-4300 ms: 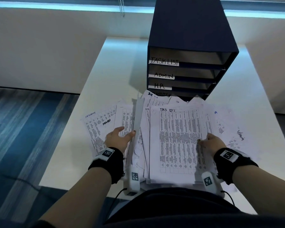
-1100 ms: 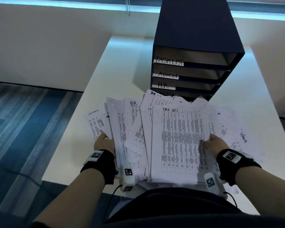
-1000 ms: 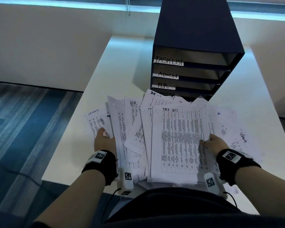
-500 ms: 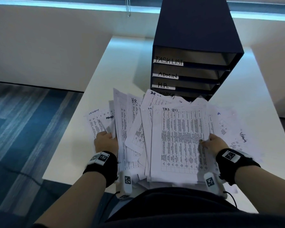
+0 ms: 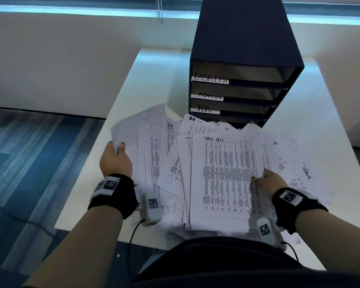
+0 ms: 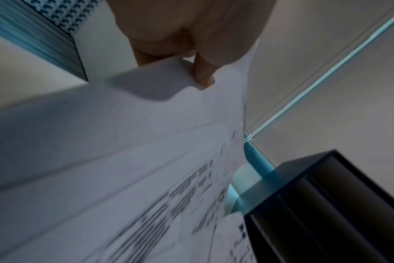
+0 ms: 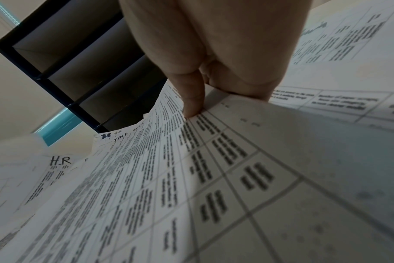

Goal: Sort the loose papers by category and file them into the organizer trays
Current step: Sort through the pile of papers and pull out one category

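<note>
A loose heap of printed papers (image 5: 170,163) covers the near half of the white table (image 5: 154,80). On top lies a sheet headed TASK LIST (image 5: 227,179); sheets marked H.R (image 5: 170,126) stick out to its left. My left hand (image 5: 115,161) pinches a lifted sheet (image 5: 133,125) at the heap's left edge, blank back up; the thumb (image 6: 202,71) presses on that sheet (image 6: 124,142). My right hand (image 5: 270,181) pinches the right edge of the top sheet, thumb (image 7: 191,96) on its printed face (image 7: 191,178). The dark blue organizer (image 5: 241,48) stands behind the heap.
The organizer's trays bear labels TASK LIST (image 5: 211,77), ADMIN (image 5: 209,95) and H.R. (image 5: 204,109); the lowest label is half hidden by papers. Blue carpet (image 5: 29,173) lies left of the table. A low white wall (image 5: 60,59) runs behind.
My left hand has taken hold of a sheet at the heap's left and lifted it up and over, so the sheets beneath are covered. My right hand stays on the top sheet.
</note>
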